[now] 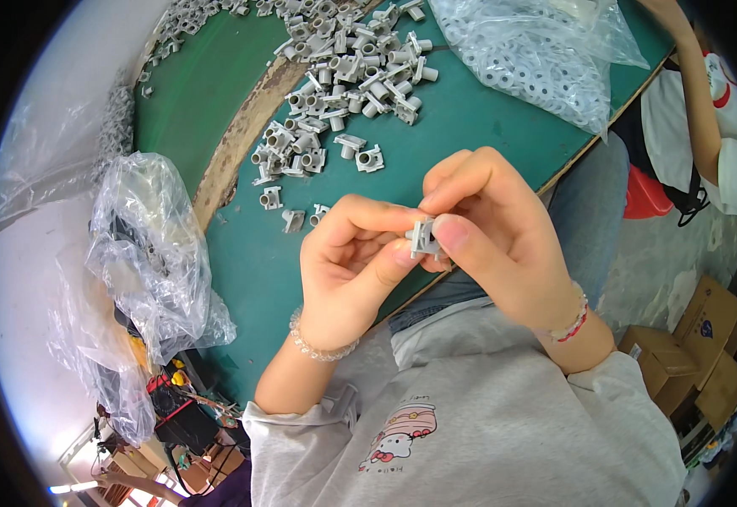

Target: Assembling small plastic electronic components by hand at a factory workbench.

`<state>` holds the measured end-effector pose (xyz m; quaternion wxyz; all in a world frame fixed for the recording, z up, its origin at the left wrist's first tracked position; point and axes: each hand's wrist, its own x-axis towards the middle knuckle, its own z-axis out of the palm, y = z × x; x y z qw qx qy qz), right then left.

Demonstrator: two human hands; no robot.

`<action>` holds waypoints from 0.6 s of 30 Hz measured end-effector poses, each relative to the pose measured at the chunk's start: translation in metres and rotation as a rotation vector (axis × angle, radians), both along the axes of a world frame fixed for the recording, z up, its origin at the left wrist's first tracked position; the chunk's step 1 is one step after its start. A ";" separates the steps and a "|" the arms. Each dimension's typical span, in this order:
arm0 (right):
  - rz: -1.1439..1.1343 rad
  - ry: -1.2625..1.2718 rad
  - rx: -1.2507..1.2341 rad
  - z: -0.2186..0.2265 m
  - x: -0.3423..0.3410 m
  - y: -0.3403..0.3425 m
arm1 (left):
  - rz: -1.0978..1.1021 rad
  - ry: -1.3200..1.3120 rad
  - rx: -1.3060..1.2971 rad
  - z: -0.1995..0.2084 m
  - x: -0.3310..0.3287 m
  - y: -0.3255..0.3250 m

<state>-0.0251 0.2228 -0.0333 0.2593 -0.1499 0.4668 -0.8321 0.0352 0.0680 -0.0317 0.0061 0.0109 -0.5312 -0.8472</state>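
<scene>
A small grey plastic part (422,240) with a square flange is held up in front of my chest, over the table's near edge. My left hand (347,258) pinches it between thumb and forefinger from the left. From the right, my right hand (503,232) closes on the same part, its thumb against the side and its fingers curled behind. My fingers hide much of the part, and whether anything smaller is pressed into it cannot be made out. Just beyond my left hand lie a few loose grey tube-and-flange parts (293,220), lying at different angles.
A large heap of similar grey parts (351,68) covers the far side of the green table (254,279). A clear bag of white rings (529,72) lies at far right. Crumpled plastic (153,245) hangs at left. Cardboard boxes (681,346) stand at lower right; another person's arm (698,101) shows beyond.
</scene>
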 end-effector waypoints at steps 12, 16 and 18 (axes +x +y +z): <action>0.147 -0.130 -0.167 -0.005 -0.001 0.003 | -0.039 0.018 -0.055 0.001 -0.001 0.000; 0.149 -0.230 -0.199 -0.001 -0.001 0.001 | -0.053 0.018 0.076 -0.001 -0.002 -0.001; 0.181 -0.277 -0.228 0.000 -0.001 0.002 | -0.061 0.022 0.089 -0.002 -0.004 -0.002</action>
